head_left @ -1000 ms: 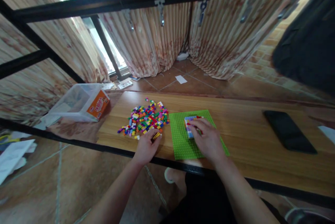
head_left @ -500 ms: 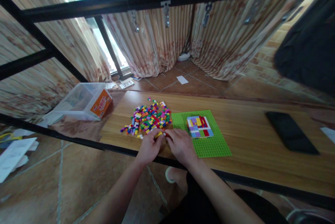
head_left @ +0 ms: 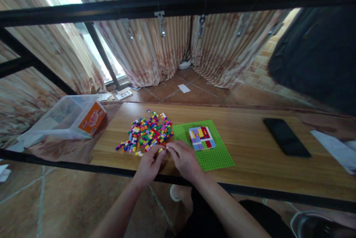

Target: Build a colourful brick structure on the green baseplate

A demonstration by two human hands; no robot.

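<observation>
My left hand [head_left: 149, 164] pinches a small yellow toy brick [head_left: 160, 150] between thumb and finger. Close against it, my right hand [head_left: 184, 159] has its thumb and fingertips pressed together; a tiny pale bit shows at the tips, too small to make out. Just beyond both hands lies a loose pile of coloured toy bricks [head_left: 151, 132]. To the right, a green baseplate [head_left: 219, 156] carries a low block of bricks [head_left: 202, 138] in lilac, yellow, red, white and blue.
The wooden table [head_left: 244, 134] has a black phone [head_left: 286, 137] and white paper [head_left: 332, 147] at its right. On the left is a clear plastic bin [head_left: 62, 115] with an orange label. A black metal bar [head_left: 178, 2] with hanging clips crosses above the table.
The view has shifted, so the table things appear further left and slightly lower. Both hands stay together at the pile's near edge; the yellow brick remains in my left hand.
</observation>
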